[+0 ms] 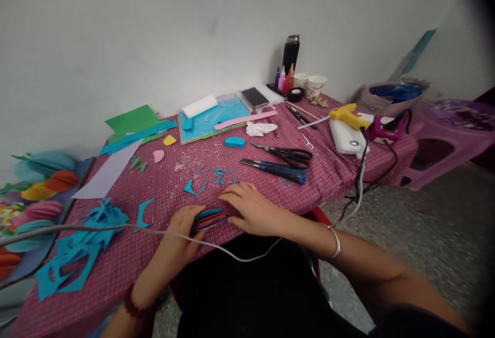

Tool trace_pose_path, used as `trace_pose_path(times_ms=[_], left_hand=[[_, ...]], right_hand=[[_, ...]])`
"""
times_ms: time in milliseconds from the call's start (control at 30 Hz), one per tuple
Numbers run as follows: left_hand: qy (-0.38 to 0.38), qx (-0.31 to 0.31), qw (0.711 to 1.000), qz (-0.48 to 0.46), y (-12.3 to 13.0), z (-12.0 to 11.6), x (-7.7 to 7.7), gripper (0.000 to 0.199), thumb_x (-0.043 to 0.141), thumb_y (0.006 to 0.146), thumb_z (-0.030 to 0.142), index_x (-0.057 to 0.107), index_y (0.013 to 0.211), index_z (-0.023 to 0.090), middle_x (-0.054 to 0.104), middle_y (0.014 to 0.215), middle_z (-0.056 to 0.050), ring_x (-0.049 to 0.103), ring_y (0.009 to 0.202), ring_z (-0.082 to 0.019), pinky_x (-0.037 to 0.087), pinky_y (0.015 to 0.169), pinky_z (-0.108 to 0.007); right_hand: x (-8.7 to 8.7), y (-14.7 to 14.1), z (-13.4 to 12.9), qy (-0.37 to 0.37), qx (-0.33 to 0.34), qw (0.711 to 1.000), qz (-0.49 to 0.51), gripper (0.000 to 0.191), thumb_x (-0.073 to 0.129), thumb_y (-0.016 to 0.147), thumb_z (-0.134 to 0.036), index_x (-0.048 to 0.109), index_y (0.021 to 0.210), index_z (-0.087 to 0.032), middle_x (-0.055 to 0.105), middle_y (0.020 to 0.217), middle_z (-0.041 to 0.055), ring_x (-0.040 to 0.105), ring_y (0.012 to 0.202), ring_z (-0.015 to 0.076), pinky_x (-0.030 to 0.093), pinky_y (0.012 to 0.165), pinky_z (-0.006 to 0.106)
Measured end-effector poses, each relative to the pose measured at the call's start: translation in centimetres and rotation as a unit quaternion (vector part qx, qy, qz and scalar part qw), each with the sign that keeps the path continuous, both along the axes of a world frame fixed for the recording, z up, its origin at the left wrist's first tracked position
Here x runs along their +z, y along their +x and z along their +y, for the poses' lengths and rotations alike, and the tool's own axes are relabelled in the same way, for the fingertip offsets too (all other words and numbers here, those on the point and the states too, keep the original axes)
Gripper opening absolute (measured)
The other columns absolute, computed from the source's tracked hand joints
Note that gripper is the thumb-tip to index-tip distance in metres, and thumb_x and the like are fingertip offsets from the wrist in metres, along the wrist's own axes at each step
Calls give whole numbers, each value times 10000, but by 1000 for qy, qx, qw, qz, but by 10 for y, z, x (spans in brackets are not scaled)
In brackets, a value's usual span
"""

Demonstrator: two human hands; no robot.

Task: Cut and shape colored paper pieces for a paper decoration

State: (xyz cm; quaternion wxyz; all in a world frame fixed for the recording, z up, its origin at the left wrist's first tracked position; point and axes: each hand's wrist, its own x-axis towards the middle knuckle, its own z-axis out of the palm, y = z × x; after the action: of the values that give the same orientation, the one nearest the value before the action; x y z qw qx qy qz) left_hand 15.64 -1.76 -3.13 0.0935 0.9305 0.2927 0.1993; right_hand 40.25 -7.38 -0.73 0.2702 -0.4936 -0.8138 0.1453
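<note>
At the table's front edge, my left hand (181, 232) is closed on a small stack of folded coloured paper pieces (211, 219), blue on top with red and pink layers below. My right hand (253, 209) is at the right end of the stack, thumb and fingers apart; whether it touches the paper I cannot tell. Thin blue paper scraps (191, 187) lie just beyond both hands. Beyond my right hand are a blue utility knife (276, 169) and black-handled scissors (288, 155). A blue rounded paper stack (234, 142) lies left of the scissors.
A pale cable (232, 255) crosses in front of my hands. Blue paper offcuts (88, 240) lie at left, beside paper decorations (42, 193). A yellow glue gun (350, 116) rests on a white power bank (344, 137). Paper cups (316, 85) and a black bottle (291, 52) stand behind.
</note>
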Motion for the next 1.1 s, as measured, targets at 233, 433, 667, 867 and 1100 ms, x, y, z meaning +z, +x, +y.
trace_pose_path(times_ms=[233, 433, 667, 867, 1100], left_hand=[[-17, 11, 1000, -2, -3, 2, -4, 598, 559, 826, 231, 314, 1372, 216, 517, 1266, -133, 503, 1170, -278, 434, 966, -497], [-30, 69, 995, -60, -3, -2, 0, 443, 558, 846, 260, 448, 1273, 222, 609, 1144, -95, 612, 1020, -225, 513, 872, -409], [-22, 70, 995, -63, -4, -5, 10, 235, 558, 842, 248, 589, 1072, 211, 658, 943, -46, 633, 852, -179, 526, 777, -328], [-27, 50, 996, -67, -1, -6, 13, 196, 552, 840, 203, 626, 1022, 200, 656, 897, -41, 621, 807, -164, 517, 731, -288], [-40, 38, 995, -82, 2, -8, 16, 185, 550, 832, 180, 634, 998, 182, 661, 902, -57, 619, 784, -156, 528, 697, -274]], right_hand=[[-2, 1, -1, 5, 5, 1000, 17, 416, 637, 798, -234, 530, 1196, -175, 563, 1170, 93, 456, 1104, 233, 316, 974, 413], [-3, 3, -2, 7, 9, 1000, 22, 380, 627, 799, -213, 546, 1167, -164, 565, 1163, 104, 466, 1105, 238, 333, 958, 415], [-4, 0, -3, 9, -18, 1000, -2, 385, 622, 819, -267, 551, 1181, -160, 581, 1177, 103, 478, 1126, 239, 294, 1022, 447], [-9, -13, -14, 20, -59, 995, -82, 637, 552, 846, -491, 435, 1333, -98, 446, 1393, 181, 341, 1317, 306, 153, 1119, 513], [-15, -20, -16, 32, -33, 989, -140, 770, 463, 848, -606, 406, 1358, -32, 353, 1449, 235, 284, 1359, 342, 143, 1120, 552]])
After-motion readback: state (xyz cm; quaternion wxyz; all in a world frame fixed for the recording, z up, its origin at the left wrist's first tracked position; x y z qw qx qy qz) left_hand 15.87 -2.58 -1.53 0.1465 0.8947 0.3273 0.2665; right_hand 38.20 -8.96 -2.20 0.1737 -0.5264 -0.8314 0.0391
